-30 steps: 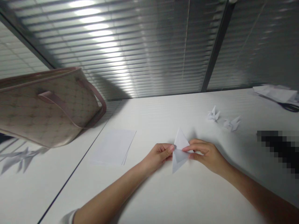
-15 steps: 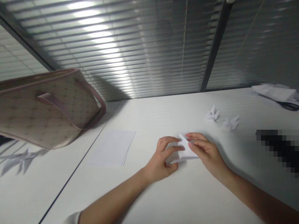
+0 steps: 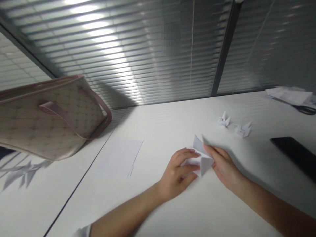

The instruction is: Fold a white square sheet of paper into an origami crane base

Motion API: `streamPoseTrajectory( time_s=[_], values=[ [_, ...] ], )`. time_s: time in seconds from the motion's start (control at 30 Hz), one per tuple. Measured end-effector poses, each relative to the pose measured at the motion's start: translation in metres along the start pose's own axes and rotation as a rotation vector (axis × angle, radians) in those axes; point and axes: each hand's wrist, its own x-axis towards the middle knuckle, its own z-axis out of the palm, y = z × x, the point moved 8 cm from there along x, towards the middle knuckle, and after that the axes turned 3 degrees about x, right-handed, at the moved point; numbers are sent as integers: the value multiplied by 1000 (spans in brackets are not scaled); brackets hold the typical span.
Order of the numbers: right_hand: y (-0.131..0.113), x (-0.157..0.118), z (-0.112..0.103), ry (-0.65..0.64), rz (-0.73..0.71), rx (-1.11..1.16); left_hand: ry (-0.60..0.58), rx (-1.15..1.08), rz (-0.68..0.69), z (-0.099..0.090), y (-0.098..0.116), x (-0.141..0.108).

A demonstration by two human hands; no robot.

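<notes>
A partly folded sheet of white paper [image 3: 205, 165] is held between both hands just over the white table [image 3: 158, 217]. My left hand [image 3: 179, 172] grips its left side, thumb below and fingers curled over the near flap. On the right side, my right hand [image 3: 223, 164] pinches the paper with the thumb on top; its other fingertips are partly hidden behind the sheet. Flaps stand up from the paper at the top and toward me. Beyond the hands sit two small folded paper cranes, one crane [image 3: 223, 119] farther back and another crane [image 3: 243, 129] to its right.
Flat white sheets [image 3: 120, 157] lie left of my hands. A pink-beige handbag [image 3: 54, 115] stands at the left, with a larger folded paper piece [image 3: 21, 174] below it. At the right are a black phone [image 3: 295, 154], scissors [image 3: 304, 109] and a paper pile [image 3: 290, 94]. Blinds [image 3: 153, 59] rise behind.
The folded paper has opened out and turned, so its flaps now stand apart. My left hand has shifted slightly right and toward me; my right hand has moved to the paper's right edge.
</notes>
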Motion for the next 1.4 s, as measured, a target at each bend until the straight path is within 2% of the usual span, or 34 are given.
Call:
streamPoseTrajectory(
  time_s=[0.17, 0.27, 0.33, 0.43, 0.53, 0.6, 0.73, 0.87, 1.0, 1.17, 1.27, 1.4],
  values=[
    [-8, -4, 6, -72, 3, -135, 250, -83, -307, -34, -28, -2],
    [-6, -2, 7, -162, 47, -239, 313, -198, -466, -43, -42, -7],
    [-8, 1, 6, -197, 41, -272, 283, -291, -546, -40, -48, -8],
    [-15, 2, 10, -251, -15, -257, 174, -441, -650, -25, -52, -11],
    [-13, -9, 28, -432, 29, -209, 54, -562, -739, -7, -50, -14],
    [-11, -18, 36, -510, 70, -174, -5, -611, -786, 2, -48, -16],
    [-9, -25, 38, -584, 108, -119, -17, -618, -852, 4, -48, -19],
    [-6, -16, 29, -535, 111, -105, 21, -554, -907, -2, -56, -23],
    [1, -6, 19, -373, 88, -165, 29, -548, -948, 0, -64, -26],
    [-4, 0, 6, -192, 13, -194, 76, -563, -988, -3, -73, -29],
    [-8, -1, 3, -163, -8, -202, 114, -552, -992, -7, -77, -29],
    [-10, -1, 5, -195, -11, -204, 129, -542, -980, -10, -78, -28]
  ],
)
